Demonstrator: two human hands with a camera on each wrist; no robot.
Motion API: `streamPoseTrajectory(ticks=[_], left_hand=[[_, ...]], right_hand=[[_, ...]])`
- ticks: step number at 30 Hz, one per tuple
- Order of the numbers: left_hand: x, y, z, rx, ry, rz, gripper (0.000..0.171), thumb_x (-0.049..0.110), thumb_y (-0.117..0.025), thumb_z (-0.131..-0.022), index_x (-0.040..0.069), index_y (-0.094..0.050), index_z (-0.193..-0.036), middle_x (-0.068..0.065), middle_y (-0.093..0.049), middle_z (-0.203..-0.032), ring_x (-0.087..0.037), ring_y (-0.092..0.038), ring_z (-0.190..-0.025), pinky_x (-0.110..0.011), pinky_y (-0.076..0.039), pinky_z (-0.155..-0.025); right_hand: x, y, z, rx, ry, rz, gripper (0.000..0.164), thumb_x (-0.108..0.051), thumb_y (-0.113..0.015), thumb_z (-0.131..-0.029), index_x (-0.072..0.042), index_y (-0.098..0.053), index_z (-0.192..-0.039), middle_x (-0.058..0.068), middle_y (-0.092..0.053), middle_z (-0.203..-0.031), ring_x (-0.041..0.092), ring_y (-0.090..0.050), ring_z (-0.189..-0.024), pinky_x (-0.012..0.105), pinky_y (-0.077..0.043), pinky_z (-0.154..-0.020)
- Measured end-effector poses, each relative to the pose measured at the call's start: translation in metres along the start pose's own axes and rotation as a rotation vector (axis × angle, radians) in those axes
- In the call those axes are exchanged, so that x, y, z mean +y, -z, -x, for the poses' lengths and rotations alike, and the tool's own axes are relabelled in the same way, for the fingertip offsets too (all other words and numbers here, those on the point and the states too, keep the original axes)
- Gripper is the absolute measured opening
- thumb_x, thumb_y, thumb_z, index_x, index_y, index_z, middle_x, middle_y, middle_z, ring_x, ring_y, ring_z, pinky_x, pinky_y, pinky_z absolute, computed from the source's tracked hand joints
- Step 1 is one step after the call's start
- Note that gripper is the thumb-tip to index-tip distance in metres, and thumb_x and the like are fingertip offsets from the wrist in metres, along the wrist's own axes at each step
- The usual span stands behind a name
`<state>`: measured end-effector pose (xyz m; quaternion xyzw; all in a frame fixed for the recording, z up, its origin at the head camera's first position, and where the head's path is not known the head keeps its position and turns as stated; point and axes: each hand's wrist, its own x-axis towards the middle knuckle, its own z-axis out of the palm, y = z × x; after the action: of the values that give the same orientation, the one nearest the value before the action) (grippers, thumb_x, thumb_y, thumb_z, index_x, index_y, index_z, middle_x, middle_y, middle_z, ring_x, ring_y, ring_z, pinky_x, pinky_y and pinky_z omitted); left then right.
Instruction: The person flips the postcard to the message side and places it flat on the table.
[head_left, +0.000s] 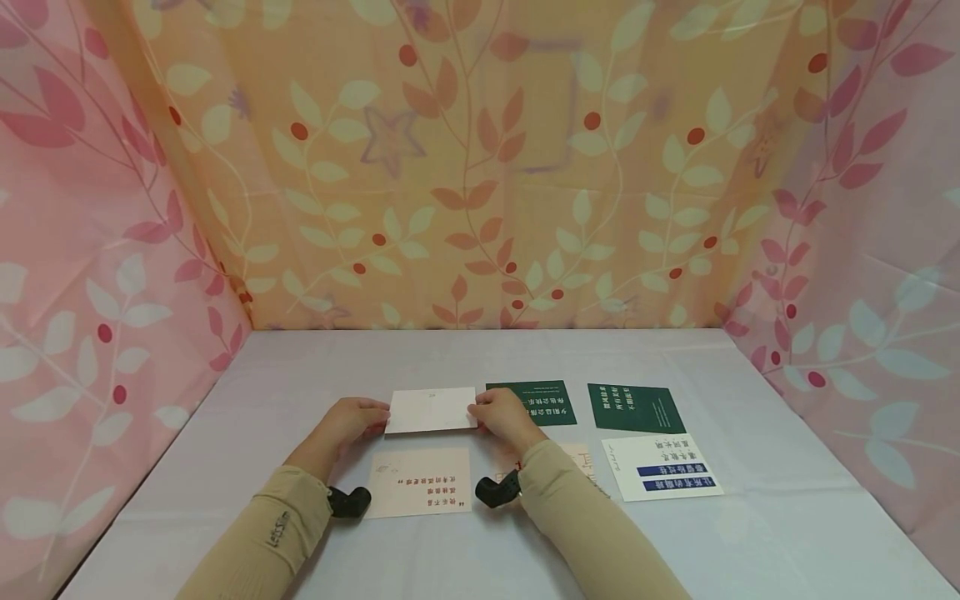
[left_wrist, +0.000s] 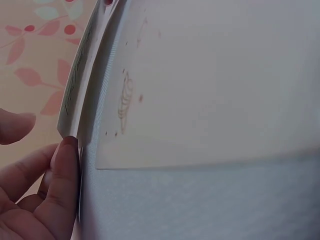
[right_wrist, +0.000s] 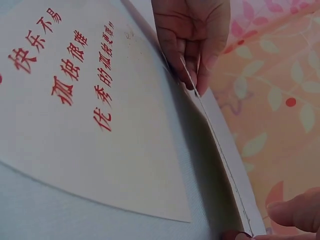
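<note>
A person's left hand (head_left: 348, 423) pinches one end of a nearly blank white card (head_left: 431, 408) between thumb and fingers, while the right hand (head_left: 512, 418) pinches the other end, tilting it over a table (head_left: 255, 375), left of centre; whether it is a single card or a thin stack cannot be told. Nearer the viewer lies a peach card (head_left: 420, 483), with a second peach card (head_left: 579, 457) partly hidden by the right forearm. Toward the right edge lie a green card (head_left: 551, 406), a second green card (head_left: 636, 408) and a blue-banded card (head_left: 663, 468). Patterned cloth (head_left: 465, 167) rises beyond the far edge. The step appears to be positioning the held card; the next move likely calls for lowering it level, clear of its neighbours, and releasing both ends together.
</note>
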<state>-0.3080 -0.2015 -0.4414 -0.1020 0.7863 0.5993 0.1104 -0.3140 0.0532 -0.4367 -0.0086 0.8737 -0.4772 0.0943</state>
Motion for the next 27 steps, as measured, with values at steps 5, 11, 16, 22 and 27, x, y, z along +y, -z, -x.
streamPoseTrajectory(ticks=[5, 11, 16, 22, 27], left_hand=[[-0.0007, 0.0009, 0.0009, -0.010, -0.019, 0.016, 0.030, 0.004, -0.059, -0.086, -0.010, -0.057, -0.113, -0.013, -0.065, -0.097, -0.010, -0.060, -0.076, -0.025, -0.052, -0.072], [-0.0009, 0.0012, 0.0026, -0.030, -0.036, 0.028, 0.034, 0.003, -0.060, -0.085, -0.012, -0.054, -0.115, -0.015, -0.064, -0.099, -0.010, -0.060, -0.078, -0.025, -0.052, -0.074], [-0.0007, 0.0012, 0.0041, -0.029, -0.030, 0.025, 0.036, 0.003, -0.061, -0.084, -0.012, -0.054, -0.116, -0.016, -0.063, -0.102, -0.010, -0.061, -0.078, -0.025, -0.052, -0.075], [0.0005, 0.0023, 0.0053, -0.015, -0.031, 0.023, 0.035, 0.003, -0.061, -0.084, -0.011, -0.054, -0.116, -0.015, -0.064, -0.099, -0.011, -0.061, -0.078, -0.026, -0.052, -0.075], [0.0023, 0.0028, 0.0080, -0.020, -0.033, 0.016, 0.035, 0.004, -0.060, -0.085, -0.010, -0.054, -0.116, -0.017, -0.064, -0.101, -0.011, -0.061, -0.078, -0.027, -0.052, -0.076]], right_hand=[[0.0003, -0.0008, -0.0012, -0.004, -0.002, -0.001, 0.028, -0.019, -0.062, -0.086, 0.000, -0.064, -0.107, 0.004, -0.060, -0.069, 0.013, -0.055, -0.060, 0.024, -0.044, -0.055], [-0.0009, -0.0001, -0.0004, 0.002, -0.023, 0.004, 0.024, -0.019, -0.064, -0.085, -0.002, -0.065, -0.102, 0.003, -0.060, -0.066, 0.014, -0.055, -0.061, 0.024, -0.042, -0.055], [-0.0010, 0.0006, 0.0010, -0.006, -0.029, 0.007, 0.025, -0.018, -0.065, -0.084, -0.001, -0.065, -0.103, 0.003, -0.061, -0.069, 0.013, -0.056, -0.063, 0.025, -0.045, -0.057], [-0.0005, 0.0018, 0.0022, -0.013, -0.022, -0.026, 0.027, -0.015, -0.065, -0.084, 0.001, -0.064, -0.106, 0.005, -0.063, -0.078, 0.013, -0.060, -0.066, 0.027, -0.049, -0.062], [0.0006, 0.0025, 0.0025, -0.015, -0.031, -0.036, 0.025, -0.016, -0.065, -0.083, -0.001, -0.064, -0.103, 0.006, -0.063, -0.082, 0.014, -0.060, -0.069, 0.028, -0.050, -0.064]])
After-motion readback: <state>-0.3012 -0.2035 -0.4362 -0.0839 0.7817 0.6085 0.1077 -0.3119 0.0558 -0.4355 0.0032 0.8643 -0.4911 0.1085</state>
